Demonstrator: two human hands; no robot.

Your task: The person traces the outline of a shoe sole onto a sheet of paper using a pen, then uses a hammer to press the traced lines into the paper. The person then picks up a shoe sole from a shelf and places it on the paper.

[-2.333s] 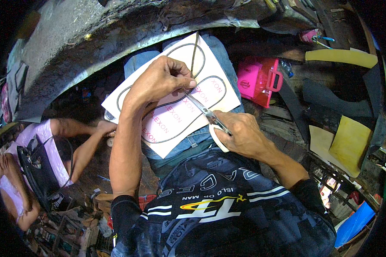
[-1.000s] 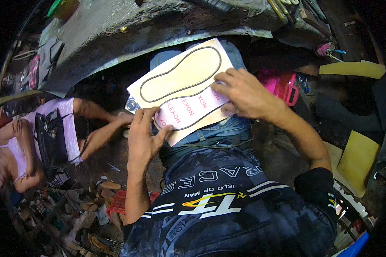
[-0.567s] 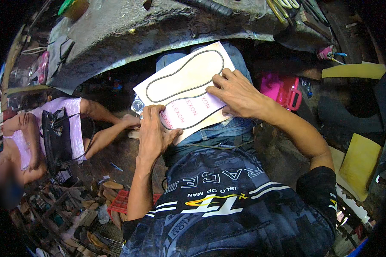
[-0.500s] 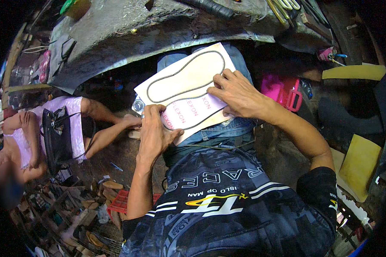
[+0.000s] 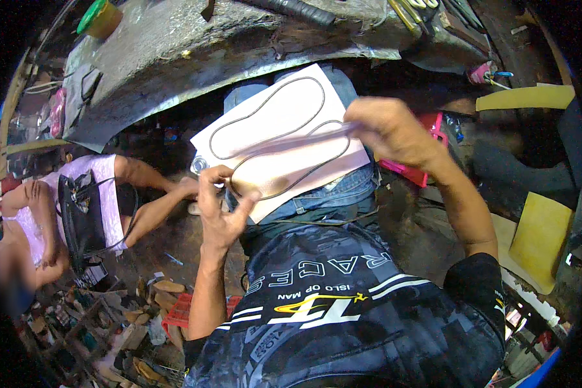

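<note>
A pale board point(image 5: 265, 119) lies tilted across my lap, with two dark sole-shaped outlines on it. My right hand point(image 5: 391, 129), blurred by motion, is closed at the right end of a thin sole-shaped sheet point(image 5: 297, 139). The sheet stands almost edge-on above the board and shows as a smeared purplish strip. At the board's lower left, my left hand point(image 5: 223, 207) has thumb and forefinger spread around the rounded end of the nearer outline. Nothing shows between those fingers. Beside the board's left corner is a small round silvery object point(image 5: 200, 163).
A rough grey bench point(image 5: 174, 58) spans the far side, with a green-rimmed container point(image 5: 99, 19) on it. Another person point(image 5: 97, 200) sits at left. A red crate point(image 5: 178, 313) and scattered shoe pieces lie lower left. Yellow sheets point(image 5: 540, 242) and a pink container point(image 5: 410, 171) are at right.
My right hand has lifted the sheet with red print off the nearer outline and tilted it up. My left thumb and forefinger remain near the same end.
</note>
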